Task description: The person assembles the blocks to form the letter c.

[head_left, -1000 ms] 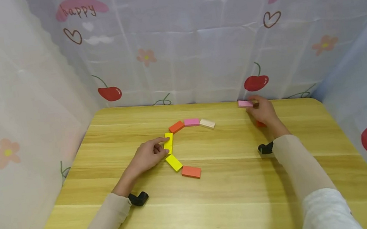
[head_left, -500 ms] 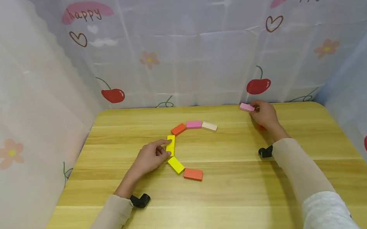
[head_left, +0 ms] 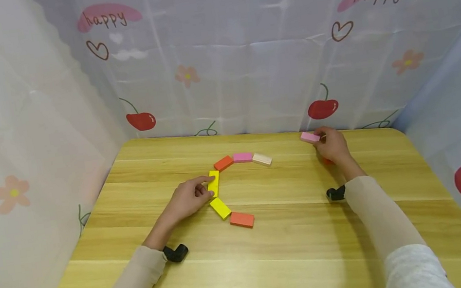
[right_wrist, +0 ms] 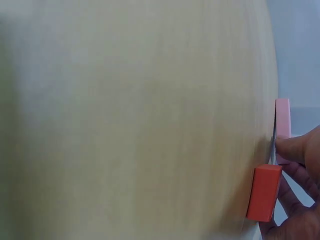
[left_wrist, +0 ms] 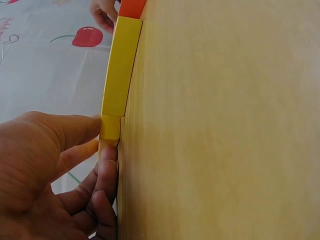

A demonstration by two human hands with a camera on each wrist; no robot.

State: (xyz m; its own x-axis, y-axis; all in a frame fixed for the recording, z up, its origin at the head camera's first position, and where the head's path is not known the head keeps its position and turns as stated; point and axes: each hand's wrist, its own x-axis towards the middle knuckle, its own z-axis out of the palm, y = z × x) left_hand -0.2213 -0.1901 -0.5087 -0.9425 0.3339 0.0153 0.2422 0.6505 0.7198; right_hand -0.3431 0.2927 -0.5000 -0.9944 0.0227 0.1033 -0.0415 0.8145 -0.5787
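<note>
Several wooden blocks lie in a curved row on the table. My left hand [head_left: 187,198] holds a yellow block [head_left: 214,183] of this row, index finger at its far end and thumb at its near end. A second yellow block [head_left: 220,208] and an orange block [head_left: 242,219] follow on the near side. Beyond stand a red-orange block [head_left: 223,163], a pink block [head_left: 242,157] and a plain wood block [head_left: 262,159]. At the back right my right hand [head_left: 331,145] pinches a light pink block [head_left: 309,137] by one end. Close under that hand is another red-orange block [right_wrist: 264,192], mostly hidden in the head view.
The wooden table [head_left: 290,253] ends at a patterned curtain [head_left: 247,72] right behind the light pink block. More curtain [head_left: 14,145] hangs along the left side. A black wrist camera [head_left: 177,253] sits at the left cuff, another [head_left: 335,193] at the right.
The light pink block has turned a little in my right hand, its held end now nearer to me. My left hand stays on its yellow block. The head view has shifted slightly.
</note>
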